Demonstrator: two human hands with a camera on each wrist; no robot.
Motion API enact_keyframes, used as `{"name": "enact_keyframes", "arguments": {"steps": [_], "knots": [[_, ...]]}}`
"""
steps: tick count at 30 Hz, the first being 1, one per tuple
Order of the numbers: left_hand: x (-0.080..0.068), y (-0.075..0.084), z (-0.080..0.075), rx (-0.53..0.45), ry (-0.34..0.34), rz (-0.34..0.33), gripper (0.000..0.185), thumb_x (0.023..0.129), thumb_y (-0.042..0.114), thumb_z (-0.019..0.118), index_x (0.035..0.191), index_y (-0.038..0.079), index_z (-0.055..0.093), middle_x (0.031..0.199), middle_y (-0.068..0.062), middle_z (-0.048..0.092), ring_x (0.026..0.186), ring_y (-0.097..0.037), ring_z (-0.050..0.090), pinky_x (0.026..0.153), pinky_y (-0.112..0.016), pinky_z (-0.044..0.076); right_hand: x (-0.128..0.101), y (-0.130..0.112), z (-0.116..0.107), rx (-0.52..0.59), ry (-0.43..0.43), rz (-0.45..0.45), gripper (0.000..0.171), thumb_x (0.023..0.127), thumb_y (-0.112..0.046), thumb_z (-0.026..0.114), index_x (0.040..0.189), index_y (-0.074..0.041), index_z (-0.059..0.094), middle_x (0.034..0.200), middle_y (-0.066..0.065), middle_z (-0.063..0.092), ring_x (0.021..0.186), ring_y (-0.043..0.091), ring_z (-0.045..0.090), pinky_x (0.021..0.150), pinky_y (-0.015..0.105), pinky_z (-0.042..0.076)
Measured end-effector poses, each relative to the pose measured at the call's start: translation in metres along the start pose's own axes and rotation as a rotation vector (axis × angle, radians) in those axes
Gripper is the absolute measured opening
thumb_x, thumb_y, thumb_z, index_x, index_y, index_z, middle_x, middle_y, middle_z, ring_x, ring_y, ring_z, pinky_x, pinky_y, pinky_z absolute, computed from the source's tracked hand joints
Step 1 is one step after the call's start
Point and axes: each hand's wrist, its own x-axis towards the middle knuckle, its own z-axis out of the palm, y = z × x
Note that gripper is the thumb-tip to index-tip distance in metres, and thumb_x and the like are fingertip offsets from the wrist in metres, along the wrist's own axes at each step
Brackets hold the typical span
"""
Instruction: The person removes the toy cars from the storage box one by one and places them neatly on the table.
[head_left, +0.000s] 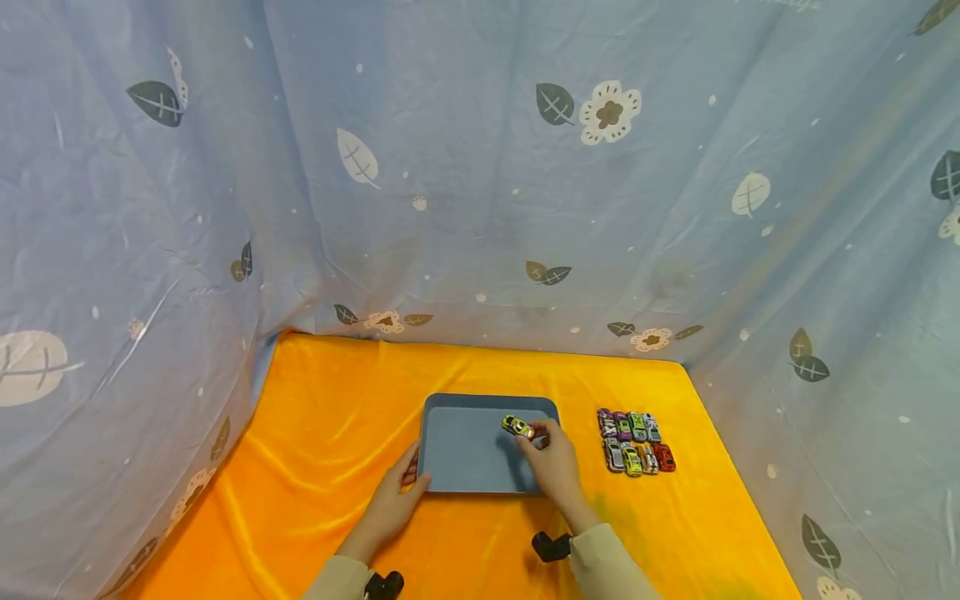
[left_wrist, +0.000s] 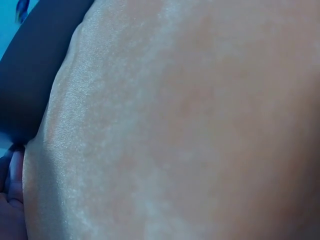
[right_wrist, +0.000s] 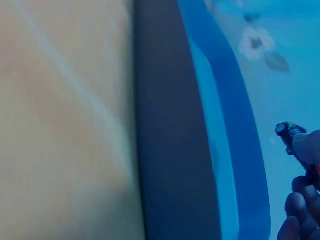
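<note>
A grey-blue rectangular tray (head_left: 468, 467) lies on the orange cloth. My left hand (head_left: 393, 500) grips its near left corner, thumb at the rim and fingers along the outer side; only part of that hand (left_wrist: 12, 200) shows in the left wrist view, beside the tray wall (left_wrist: 40, 65). Above the right part of the tray, my right hand (head_left: 553, 460) pinches a small yellow-green toy car (head_left: 517, 426) between thumb and fingers. The right wrist view has the car (right_wrist: 292, 135) raised above the tray wall (right_wrist: 175, 125), its colours hard to tell there.
Right of the tray, several toy cars (head_left: 632, 459) stand close together in two rows on the orange cloth (head_left: 337, 400). A pale blue patterned curtain (head_left: 480, 208) encloses the back and both sides. The cloth has loose folds at the left.
</note>
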Motion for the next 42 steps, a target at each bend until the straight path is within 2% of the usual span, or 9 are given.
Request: {"name": "enact_keyframes", "arguments": {"steps": [4,10,20,26,31,34,39,42], "knots": [[0.001,-0.002,0.001,-0.003,-0.012,0.015,0.065,0.099,0.028,0.056,0.155,0.024,0.023,0.139,-0.006,0.048,0.119,-0.025,0.051,0.095,-0.046,0.045,0.003,0.02,-0.03,0.006,0.084,0.025,0.031,0.084,-0.03,0.078,0.106,-0.012,0.065,0.088,0.001,0.062,0.074,0.016,0.053,0.06,0.026,0.045],[0.002,-0.001,0.001,-0.008,-0.012,0.013,0.065,0.099,0.029,0.057,0.155,0.023,0.024,0.138,-0.005,0.049,0.117,-0.023,0.052,0.094,-0.043,0.047,-0.003,0.054,-0.065,-0.043,0.146,0.078,0.037,0.085,-0.036,0.075,0.107,-0.01,0.063,0.091,0.005,0.061,0.076,0.018,0.052,0.063,0.026,0.044],[0.0,0.002,-0.001,-0.017,-0.004,0.01,0.066,0.099,0.028,0.058,0.155,0.023,0.024,0.14,-0.005,0.047,0.118,-0.022,0.052,0.095,-0.044,0.046,-0.03,0.092,-0.102,-0.091,0.143,0.251,0.047,0.087,-0.046,0.069,0.109,-0.005,0.059,0.094,0.009,0.058,0.08,0.019,0.052,0.065,0.025,0.044],[0.0,0.003,-0.001,-0.02,-0.009,0.008,0.066,0.099,0.026,0.058,0.155,0.021,0.025,0.138,-0.004,0.048,0.117,-0.021,0.052,0.096,-0.043,0.045,-0.046,0.11,-0.114,-0.133,0.124,0.321,0.046,0.088,-0.043,0.07,0.106,-0.003,0.058,0.092,0.009,0.058,0.078,0.017,0.052,0.063,0.024,0.044],[0.001,0.003,-0.002,-0.011,-0.004,0.004,0.066,0.099,0.028,0.057,0.155,0.022,0.024,0.139,-0.004,0.047,0.118,-0.021,0.051,0.097,-0.045,0.043,-0.052,0.123,-0.118,-0.234,0.03,0.325,0.048,0.087,-0.044,0.07,0.103,0.0,0.056,0.085,0.009,0.058,0.073,0.02,0.052,0.062,0.031,0.043],[0.001,0.002,-0.003,-0.007,-0.004,0.006,0.066,0.099,0.029,0.057,0.155,0.024,0.023,0.14,-0.004,0.046,0.119,-0.022,0.05,0.097,-0.046,0.043,-0.052,0.125,-0.12,-0.281,-0.025,0.3,0.051,0.087,-0.043,0.07,0.104,0.002,0.056,0.09,0.013,0.06,0.08,0.026,0.055,0.069,0.039,0.046],[0.0,0.002,-0.003,-0.007,-0.007,0.003,0.066,0.099,0.03,0.057,0.155,0.024,0.023,0.141,-0.004,0.046,0.12,-0.023,0.05,0.098,-0.047,0.042,-0.049,0.122,-0.117,-0.262,-0.027,0.273,0.057,0.086,-0.038,0.072,0.115,0.008,0.054,0.106,0.022,0.061,0.099,0.034,0.058,0.085,0.05,0.046],[0.0,0.003,-0.003,-0.005,-0.011,-0.002,0.066,0.099,0.03,0.057,0.155,0.025,0.023,0.142,-0.004,0.046,0.12,-0.023,0.05,0.098,-0.047,0.042,-0.047,0.121,-0.115,-0.271,-0.038,0.274,0.053,0.087,-0.033,0.072,0.115,0.009,0.056,0.103,0.021,0.061,0.095,0.034,0.058,0.083,0.05,0.045]]}}
